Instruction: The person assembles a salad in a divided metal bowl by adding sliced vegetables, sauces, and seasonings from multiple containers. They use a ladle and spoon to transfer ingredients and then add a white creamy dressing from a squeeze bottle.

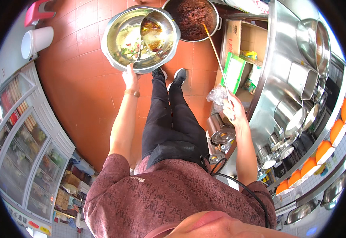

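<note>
My left hand [131, 79] is closed on the near rim of a wide stainless-steel hot pot [106, 39], split inside by a curved divider. Pale chopped bits with some green and red lie in its left half; the right half holds brownish oily seasoning. My right hand [235, 109] is wrapped round the lower end of a long thin stick-like utensil [217, 53]. Its orange-stained far end reaches over a large metal pot [219, 23] of dark red-brown, chunky sauce or chili mix. Whether that end carries a spoon bowl, I cannot tell.
Open cardboard boxes [233, 33] with packets and a clear plastic bag [218, 97] are beside my right hand. A steel counter [278, 43] with pots and pans runs along the right. Lidded metal canisters [223, 134] stand below. At left are a white bucket [42, 39], red stool [41, 12] and glass-door cabinet [18, 146].
</note>
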Demonstrator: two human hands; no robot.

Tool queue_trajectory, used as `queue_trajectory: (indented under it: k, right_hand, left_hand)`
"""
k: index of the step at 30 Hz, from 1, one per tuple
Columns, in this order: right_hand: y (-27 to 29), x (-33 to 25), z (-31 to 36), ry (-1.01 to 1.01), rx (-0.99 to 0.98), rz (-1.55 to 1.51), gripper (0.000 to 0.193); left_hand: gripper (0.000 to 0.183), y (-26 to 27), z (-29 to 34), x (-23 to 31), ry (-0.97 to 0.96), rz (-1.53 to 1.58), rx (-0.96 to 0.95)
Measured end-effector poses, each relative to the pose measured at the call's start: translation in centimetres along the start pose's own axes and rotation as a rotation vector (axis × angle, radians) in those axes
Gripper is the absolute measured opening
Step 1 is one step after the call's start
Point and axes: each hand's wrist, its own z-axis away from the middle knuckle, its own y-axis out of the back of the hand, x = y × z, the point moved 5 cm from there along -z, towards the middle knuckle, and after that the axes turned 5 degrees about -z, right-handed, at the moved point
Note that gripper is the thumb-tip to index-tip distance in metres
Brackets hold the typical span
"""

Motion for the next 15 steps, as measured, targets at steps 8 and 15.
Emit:
queue_trajectory:
  k: [8, 15]
  right_hand:
    - [-3.8, 4.4, 10.5, 0.123, 0.275, 0.547, 0.05]
    - [-7.4, 8.0, 9.0, 0.599, 0.39, 1.453, 0.041]
  left_hand:
    - [0.034, -1.5, 0.6, 0.7, 0.003, 0.034, -0.06]
    - [0.034, -2.3, -0.2, 1.5, -0.016, 0.102, -0.144]
